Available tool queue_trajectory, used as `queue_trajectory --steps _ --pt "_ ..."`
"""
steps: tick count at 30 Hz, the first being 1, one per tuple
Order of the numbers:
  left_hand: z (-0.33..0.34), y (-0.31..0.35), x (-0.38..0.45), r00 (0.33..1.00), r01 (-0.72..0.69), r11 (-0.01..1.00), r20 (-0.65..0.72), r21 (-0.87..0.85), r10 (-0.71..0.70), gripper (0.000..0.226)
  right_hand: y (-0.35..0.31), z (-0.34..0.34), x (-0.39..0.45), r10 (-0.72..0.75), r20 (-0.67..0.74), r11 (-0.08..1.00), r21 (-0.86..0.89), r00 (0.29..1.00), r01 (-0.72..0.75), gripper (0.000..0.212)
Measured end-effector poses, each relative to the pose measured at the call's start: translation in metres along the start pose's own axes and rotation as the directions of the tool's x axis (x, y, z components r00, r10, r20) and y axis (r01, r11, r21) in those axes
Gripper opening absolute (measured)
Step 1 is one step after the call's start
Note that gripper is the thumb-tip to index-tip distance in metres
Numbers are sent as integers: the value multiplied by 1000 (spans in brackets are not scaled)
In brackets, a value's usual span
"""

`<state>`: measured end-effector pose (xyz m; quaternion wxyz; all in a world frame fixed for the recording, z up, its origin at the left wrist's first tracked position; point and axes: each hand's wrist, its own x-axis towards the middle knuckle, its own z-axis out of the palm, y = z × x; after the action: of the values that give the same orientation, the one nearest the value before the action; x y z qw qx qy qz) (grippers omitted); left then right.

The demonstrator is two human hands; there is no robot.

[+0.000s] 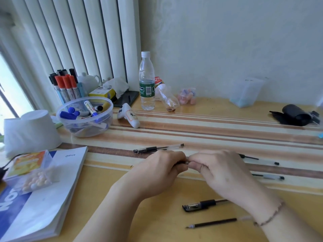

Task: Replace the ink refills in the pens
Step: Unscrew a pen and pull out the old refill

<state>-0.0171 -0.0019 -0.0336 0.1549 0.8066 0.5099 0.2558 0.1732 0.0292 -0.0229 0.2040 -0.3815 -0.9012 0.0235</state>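
Note:
Both hands meet at the table's middle around one pen (pixel 182 162), of which only a short dark section with a metal ring shows between the fingers. My left hand (pixel 159 170) grips its left part and my right hand (pixel 215 169) grips its right part. A capped clear pen (pixel 158 148) lies just beyond the hands. Two more pens, one (pixel 258 159) and another (pixel 269 176), lie to the right. Near me lie a capped black pen (pixel 203 205), partly under my right forearm, and a loose ink refill (pixel 211 223).
A clear bowl of markers (pixel 85 117), a cup of markers (pixel 65 88) and an upturned white cup (pixel 32 131) stand at the left. A book (pixel 47 198) carries a small box. A water bottle (pixel 147 81), a white handle-shaped object (pixel 128 115) and a black pouch (pixel 295 115) sit farther back.

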Motion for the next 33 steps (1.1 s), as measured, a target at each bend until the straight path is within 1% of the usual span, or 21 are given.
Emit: queue_trajectory --steps 2,7,11,13,15,18,21,25,27,29,31,33 --pt "0 -1 -1 1000 1 1000 19 -23 -1 12 4 -1 -3 -16 -1 999 33 1000 16 36" --pt "-2 2 -2 1000 -7 997 9 -77 8 13 3 -6 -4 -54 -26 998 37 998 54 37" --pt "-7 0 -2 998 66 994 3 -88 -66 20 4 -12 -4 -58 -71 996 62 996 62 36" --pt "-9 -2 -4 997 69 997 -43 -18 -69 25 5 -15 -5 -36 -73 998 43 997 39 33" --pt "-14 -3 -5 992 30 998 -128 56 -23 24 11 -17 -6 21 -100 999 52 995 -15 36" --pt "-17 -3 -5 979 -12 999 -204 50 22 20 19 -20 -8 107 -111 990 101 988 -96 44" --pt "-14 1 -3 979 -9 1000 -204 2 9 21 18 -19 -8 115 -128 987 128 985 -99 47" --pt "-9 6 -3 989 22 998 -145 -61 -31 24 16 -16 -9 123 -117 973 210 985 -97 40" --pt "-7 6 -2 987 24 989 -153 -145 -46 34 16 -16 -8 119 -117 968 237 986 -89 32" --pt "-6 4 0 983 37 976 -170 -213 -74 49 15 -17 -8 140 -167 961 261 976 -93 20" --pt "-6 2 0 981 59 969 -168 -242 -102 56 13 -20 -9 160 -188 964 240 969 -113 21" --pt "-8 1 0 983 71 968 -147 -242 -109 50 10 -21 -10 128 -130 981 161 983 -106 27"
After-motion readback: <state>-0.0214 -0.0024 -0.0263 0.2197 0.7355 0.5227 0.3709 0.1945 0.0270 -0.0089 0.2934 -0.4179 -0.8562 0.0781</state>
